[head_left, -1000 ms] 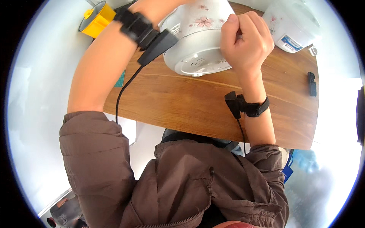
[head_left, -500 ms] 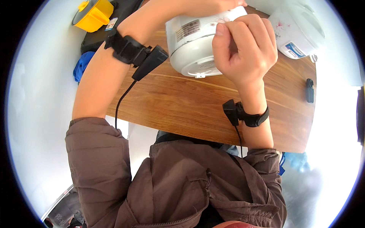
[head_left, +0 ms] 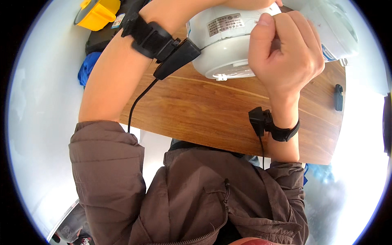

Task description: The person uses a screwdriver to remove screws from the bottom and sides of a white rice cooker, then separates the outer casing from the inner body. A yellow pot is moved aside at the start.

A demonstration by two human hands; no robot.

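Observation:
A white round electric cooker (head_left: 228,49) is tipped on the wooden table (head_left: 204,110), its grey label and underside turned toward me. My right hand (head_left: 286,53) is curled in a fist against the cooker's right side, thumb up along its wall. My left forearm, with a black strap and a wired sensor at the wrist, reaches over the cooker's left. Of my left hand (head_left: 253,3) only a sliver shows on the cooker's far side at the top edge of the view. A black band with a wired sensor also sits on my right wrist.
A white container (head_left: 337,28) with a blue label stands just right of the cooker. A small black object (head_left: 338,97) lies near the table's right edge. A yellow tub (head_left: 96,12), a black case (head_left: 102,38) and blue cloth (head_left: 87,67) lie off the table's left end.
The cooker has tipped further toward me, so the flowered side is gone and the label and base show. Both hands have come nearer with it.

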